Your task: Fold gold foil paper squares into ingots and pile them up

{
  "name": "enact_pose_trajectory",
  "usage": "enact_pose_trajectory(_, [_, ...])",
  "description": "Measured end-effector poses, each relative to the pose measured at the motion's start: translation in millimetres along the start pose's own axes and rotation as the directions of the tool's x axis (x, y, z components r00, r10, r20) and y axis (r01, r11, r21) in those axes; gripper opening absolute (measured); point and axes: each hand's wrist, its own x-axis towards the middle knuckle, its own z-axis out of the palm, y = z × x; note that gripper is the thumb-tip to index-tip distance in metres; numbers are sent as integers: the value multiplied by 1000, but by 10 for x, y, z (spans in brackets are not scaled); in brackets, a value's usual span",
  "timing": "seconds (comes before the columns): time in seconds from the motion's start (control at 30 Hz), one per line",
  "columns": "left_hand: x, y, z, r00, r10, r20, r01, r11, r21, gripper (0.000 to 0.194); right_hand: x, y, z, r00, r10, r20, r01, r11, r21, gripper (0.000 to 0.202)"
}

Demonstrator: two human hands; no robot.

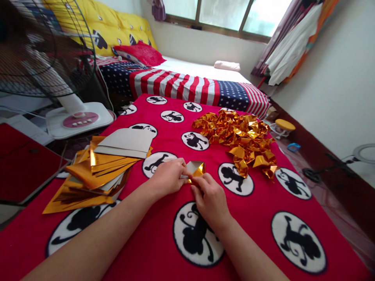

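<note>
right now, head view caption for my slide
Left hand and right hand hold folded shiny gold paper over red patterned cloth.

Foil pieces (pixel 238 134), sheets (pixel 124 141) on red cloth (pixel 140 242)

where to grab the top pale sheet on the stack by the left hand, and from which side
Probably pinch the near right corner of the top pale sheet, coming from the right with the left hand. The sheet lies uncovered on the paper stack, and that corner is nearest the hand; another pale edge shows just beneath, so take one layer.
</note>
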Motion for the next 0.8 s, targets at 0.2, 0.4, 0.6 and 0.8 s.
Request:
enact_pose_trajectory(0.2, [21, -103, 38, 1000, 20, -14, -20, 999, -39, 23, 29, 50, 14, 999, 17, -32, -15, 998, 62, 16])
enact_pose_trajectory(0.4, [64, -230, 89, 987, 96, -132, -129, 954, -271, 26, 101, 118, 33, 997, -81, -6, 81, 994, 68, 27])
enact_pose_trajectory(0.6, [74, -295, 73, 946, 127, -297, -224, 921, -319, 30, 233, 285, 21, 979, -192, -70, 198, 975, 100, 32])
enact_pose_trajectory(0.8, [45, -296, 1, 874, 261, -409, -347, 926, -150, 26, 306, 367, -29, 974, -202, -103, 214, 968, 129, 31])
